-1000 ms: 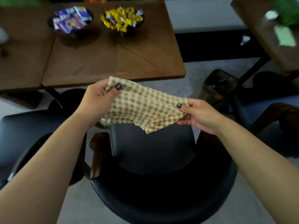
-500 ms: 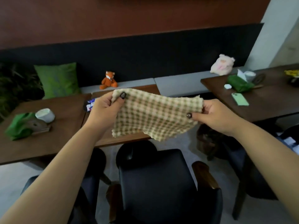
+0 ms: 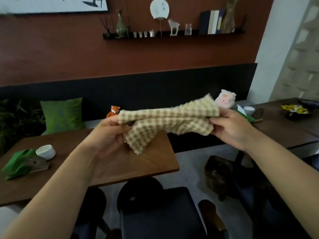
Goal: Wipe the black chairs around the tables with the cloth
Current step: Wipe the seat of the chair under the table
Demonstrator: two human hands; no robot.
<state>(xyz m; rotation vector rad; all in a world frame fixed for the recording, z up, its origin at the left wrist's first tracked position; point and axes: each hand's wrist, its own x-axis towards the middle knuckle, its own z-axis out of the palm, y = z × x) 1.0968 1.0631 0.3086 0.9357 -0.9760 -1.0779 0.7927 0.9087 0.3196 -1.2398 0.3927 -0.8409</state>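
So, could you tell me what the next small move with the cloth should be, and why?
Probably finish the fold, then lower the cloth onto the black chair below. The left hand and the right hand each grip an end, the cloth is doubled over in mid-air above the table, and it touches no chair yet.

Dim indoor scene in soft, diffuse light, brightest at the pale wall (image 3: 269,49) on the right; the source itself cannot be made out. The floor under the table (image 3: 151,161) and the black chair (image 3: 160,213) fall into deep shadow with little detail. No hard shadows or glare. The whole frame is slightly soft; the cloth (image 3: 169,119) shows motion blur along its edges, as does the green napkin (image 3: 15,163). Wide-angle distortion bends the forearms near the lower corners and tilts the shelf (image 3: 172,34).
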